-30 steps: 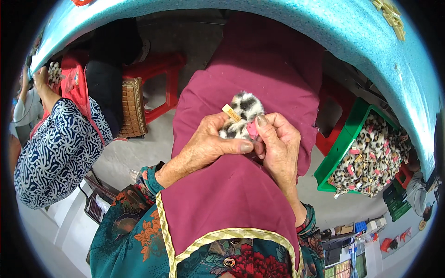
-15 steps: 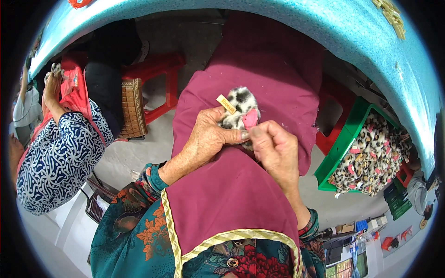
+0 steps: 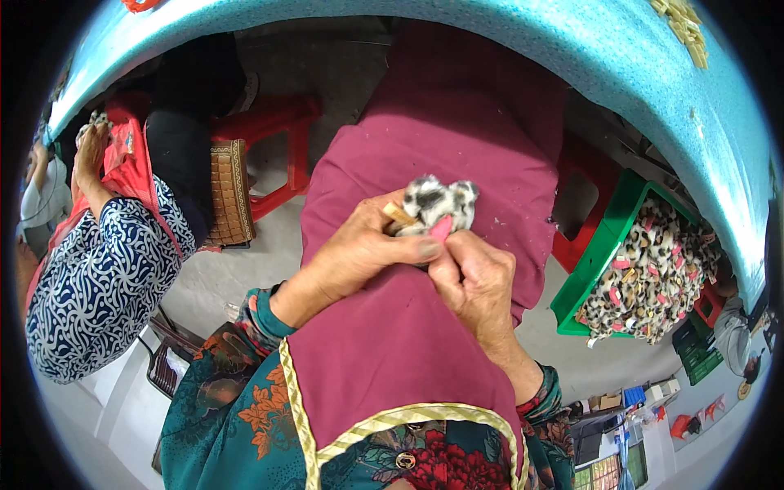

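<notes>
A small spotted plush piece, white with black and tan patches, is held over the maroon apron on my lap. It carries a pink fabric patch and a cream label tag. My left hand is closed round its left side, thumb laid across the front. My right hand is closed at its lower right edge, fingertips pinched beside the pink patch. Whether the right fingers also hold something small cannot be made out.
A blue table edge curves across the far side. At right, a green crate holds a heap of similar spotted plush pieces. A co-worker in a patterned sleeve sits at left, near a red stool with a woven brown pad.
The plush piece has been turned and squeezed, so two rounded lobes now stand up and its tag tilts lower. My right hand has moved slightly lower and its fingers have curled in.
</notes>
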`<state>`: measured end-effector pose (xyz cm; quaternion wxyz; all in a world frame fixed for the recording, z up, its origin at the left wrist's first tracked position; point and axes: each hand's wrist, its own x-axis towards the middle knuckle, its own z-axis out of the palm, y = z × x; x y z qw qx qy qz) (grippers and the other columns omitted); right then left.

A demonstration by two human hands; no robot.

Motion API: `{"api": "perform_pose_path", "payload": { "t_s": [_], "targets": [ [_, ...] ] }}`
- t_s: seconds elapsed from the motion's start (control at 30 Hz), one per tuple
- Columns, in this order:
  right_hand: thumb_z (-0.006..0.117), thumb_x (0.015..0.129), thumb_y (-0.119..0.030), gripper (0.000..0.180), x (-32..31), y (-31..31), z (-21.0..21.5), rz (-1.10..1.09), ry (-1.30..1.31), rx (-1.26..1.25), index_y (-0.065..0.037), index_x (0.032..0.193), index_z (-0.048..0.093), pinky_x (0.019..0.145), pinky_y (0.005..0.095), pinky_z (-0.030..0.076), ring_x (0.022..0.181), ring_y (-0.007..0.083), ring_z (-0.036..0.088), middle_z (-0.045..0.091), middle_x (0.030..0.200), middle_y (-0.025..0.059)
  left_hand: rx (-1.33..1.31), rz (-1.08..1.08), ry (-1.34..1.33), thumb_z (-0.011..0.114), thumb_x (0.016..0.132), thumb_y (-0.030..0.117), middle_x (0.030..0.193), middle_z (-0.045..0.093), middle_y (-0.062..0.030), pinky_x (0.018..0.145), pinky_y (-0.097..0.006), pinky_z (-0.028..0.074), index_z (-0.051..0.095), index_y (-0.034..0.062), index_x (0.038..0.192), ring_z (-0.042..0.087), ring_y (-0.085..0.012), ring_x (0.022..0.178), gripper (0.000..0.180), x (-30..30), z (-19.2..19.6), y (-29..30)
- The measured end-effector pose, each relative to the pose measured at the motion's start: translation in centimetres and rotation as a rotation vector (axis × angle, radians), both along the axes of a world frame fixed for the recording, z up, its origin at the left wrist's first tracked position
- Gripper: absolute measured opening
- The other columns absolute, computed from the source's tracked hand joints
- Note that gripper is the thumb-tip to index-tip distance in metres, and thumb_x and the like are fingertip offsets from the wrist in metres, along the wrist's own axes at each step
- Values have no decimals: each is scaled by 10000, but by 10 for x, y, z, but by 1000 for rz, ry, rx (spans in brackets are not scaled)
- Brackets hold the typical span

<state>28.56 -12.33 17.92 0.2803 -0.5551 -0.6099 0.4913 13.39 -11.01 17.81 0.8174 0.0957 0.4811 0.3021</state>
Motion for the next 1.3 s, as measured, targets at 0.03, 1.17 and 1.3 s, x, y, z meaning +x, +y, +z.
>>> {"api": "perform_pose_path", "payload": {
  "t_s": [0.03, 1.17, 1.3],
  "targets": [
    [593, 760, 7, 163, -3, -1, -2, 19, 17, 91, -12, 638, 486, 424, 357, 399, 451, 258, 500, 484, 547, 91, 30, -57, 199, 727, 743, 101, 899, 622, -9, 695, -197, 484, 542, 25, 1106, 570, -73, 799, 414, 4, 2, 0],
    [560, 917, -192, 309, -6, 15, 4, -221, 266, -344, 8, 682, 543, 468, 241, 333, 523, 50, 407, 487, 567, -9, 454, -192, 489, 824, 649, 220, 901, 633, -50, 679, -256, 495, 576, -15, 1054, 572, -96, 800, 529, -2, 1, -10],
    [548, 925, -229, 307, -5, 11, 12, -387, 661, -661, -22, 697, 540, 409, 198, 260, 492, 44, 362, 426, 562, -18, 187, -55, 149, 786, 686, 82, 842, 649, -28, 659, -215, 489, 640, -18, 996, 584, -70, 761, 357, -12, -4, -8]
  ]
}}
